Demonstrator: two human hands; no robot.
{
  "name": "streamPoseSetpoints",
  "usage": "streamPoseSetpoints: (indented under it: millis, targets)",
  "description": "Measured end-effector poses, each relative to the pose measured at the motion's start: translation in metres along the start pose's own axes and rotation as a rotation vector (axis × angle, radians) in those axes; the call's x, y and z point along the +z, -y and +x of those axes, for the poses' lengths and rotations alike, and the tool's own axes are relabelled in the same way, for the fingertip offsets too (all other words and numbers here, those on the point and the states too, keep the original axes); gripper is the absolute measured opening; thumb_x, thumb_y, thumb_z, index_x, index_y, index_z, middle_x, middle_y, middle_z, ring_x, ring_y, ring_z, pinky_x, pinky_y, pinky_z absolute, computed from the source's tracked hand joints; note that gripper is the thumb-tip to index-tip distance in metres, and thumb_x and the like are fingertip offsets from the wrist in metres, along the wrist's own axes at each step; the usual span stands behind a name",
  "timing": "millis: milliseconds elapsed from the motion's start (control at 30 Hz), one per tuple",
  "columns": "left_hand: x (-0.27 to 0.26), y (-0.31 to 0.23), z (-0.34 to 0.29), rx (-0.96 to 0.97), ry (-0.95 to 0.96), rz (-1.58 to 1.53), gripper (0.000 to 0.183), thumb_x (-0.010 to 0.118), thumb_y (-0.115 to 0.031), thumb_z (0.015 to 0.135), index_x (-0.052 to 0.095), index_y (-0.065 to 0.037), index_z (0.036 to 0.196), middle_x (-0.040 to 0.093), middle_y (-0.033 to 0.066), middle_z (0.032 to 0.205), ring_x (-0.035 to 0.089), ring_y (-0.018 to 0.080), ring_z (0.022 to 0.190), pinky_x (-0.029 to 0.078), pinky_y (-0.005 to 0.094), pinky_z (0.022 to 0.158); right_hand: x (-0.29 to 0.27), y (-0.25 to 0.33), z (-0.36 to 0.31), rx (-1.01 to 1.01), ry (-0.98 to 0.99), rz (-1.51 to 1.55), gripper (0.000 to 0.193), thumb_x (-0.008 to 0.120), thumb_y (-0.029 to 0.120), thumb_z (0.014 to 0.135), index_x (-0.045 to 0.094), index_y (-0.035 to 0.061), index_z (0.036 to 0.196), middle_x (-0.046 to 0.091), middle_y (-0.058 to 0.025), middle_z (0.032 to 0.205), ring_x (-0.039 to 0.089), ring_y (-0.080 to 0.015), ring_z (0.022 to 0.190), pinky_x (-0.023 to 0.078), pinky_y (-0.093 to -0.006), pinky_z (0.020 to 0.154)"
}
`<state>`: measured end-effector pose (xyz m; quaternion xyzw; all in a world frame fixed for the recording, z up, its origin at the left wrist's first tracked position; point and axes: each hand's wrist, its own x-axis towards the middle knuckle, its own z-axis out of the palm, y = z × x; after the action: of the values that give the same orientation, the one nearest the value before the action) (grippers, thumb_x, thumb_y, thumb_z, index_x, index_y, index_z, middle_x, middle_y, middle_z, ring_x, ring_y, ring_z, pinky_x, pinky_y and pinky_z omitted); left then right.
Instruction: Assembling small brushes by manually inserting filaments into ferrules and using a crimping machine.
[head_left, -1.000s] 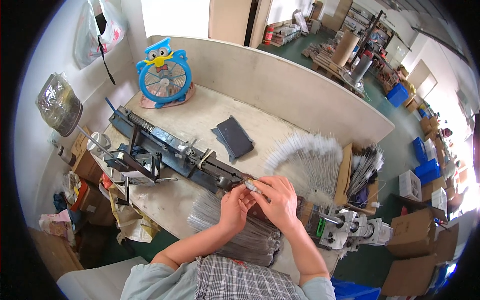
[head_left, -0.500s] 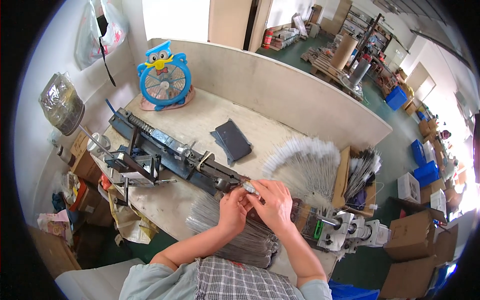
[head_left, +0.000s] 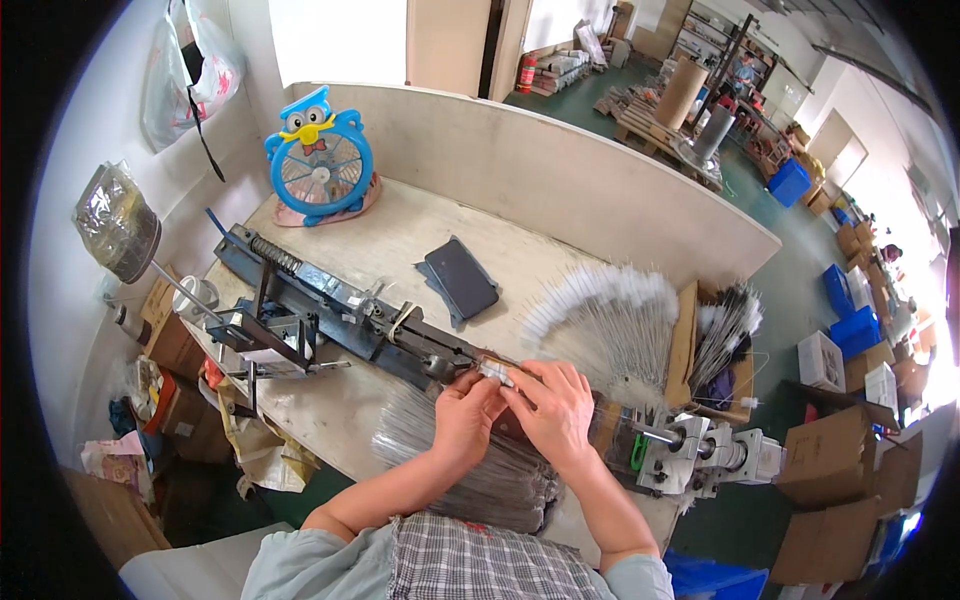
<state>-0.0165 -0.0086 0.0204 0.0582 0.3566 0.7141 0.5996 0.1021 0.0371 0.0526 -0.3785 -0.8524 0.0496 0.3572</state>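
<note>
Both hands meet over the right end of a long dark metal bench machine. Between them is a small white piece, too small to tell whether it is a tuft of bristles. My left hand pinches at its near left side, fingertips partly hidden. My right hand is curled with thumb and finger against its right side. Under my wrists lies a thick bundle of thin metal wires. Off to the right, white-tipped wire brushes are fanned out on the table.
A blue owl-shaped fan stands at the back, and a dark phone-like slab lies mid-table. At the right are a cardboard box of wire brushes and a silver clamp mechanism. A lamp with a plastic-wrapped shade leans at left.
The view has shifted slightly. My hands have drawn a little apart at the fingertips, and more of the white piece shows between them.
</note>
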Motion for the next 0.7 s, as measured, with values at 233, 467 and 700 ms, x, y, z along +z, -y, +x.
streamPoseSetpoints:
  millis: [233, 467, 700]
  targets:
    - [0.002, 0.000, -0.001, -0.004, -0.004, -0.049, 0.013, 0.057, -0.004, 0.087, 0.055, -0.002, 0.099, 0.060, 0.0057, 0.097, 0.061, 0.0141, 0.088, 0.051, 0.0267, 0.076, 0.007, -0.001, 0.001, -0.009, -0.030, 0.034, 0.021, 0.072, 0.017, 0.071, 0.068, 0.0130, 0.091, 0.063, 0.0010, 0.095, 0.058, -0.0193, 0.089, 0.043, -0.0342, 0.071]
    - [0.002, 0.000, 0.001, 0.002, -0.013, -0.023, 0.013, 0.056, -0.005, 0.088, 0.056, -0.001, 0.100, 0.061, 0.0057, 0.097, 0.060, 0.0138, 0.087, 0.050, 0.0279, 0.077, 0.005, 0.003, 0.007, -0.015, -0.061, 0.032, 0.020, 0.074, 0.015, 0.069, 0.069, 0.0100, 0.087, 0.065, -0.0005, 0.090, 0.060, -0.0209, 0.084, 0.045, -0.0341, 0.072]
    - [-0.004, -0.007, -0.004, -0.044, 0.021, -0.126, 0.039, 0.043, -0.035, 0.096, 0.051, 0.002, 0.108, 0.058, 0.0123, 0.102, 0.058, 0.0218, 0.094, 0.048, 0.0360, 0.087, -0.013, -0.002, -0.004, 0.035, 0.050, -0.046, 0.017, 0.072, 0.016, 0.070, 0.068, 0.0096, 0.085, 0.063, -0.0014, 0.081, 0.058, -0.0211, 0.082, 0.043, -0.0347, 0.071]
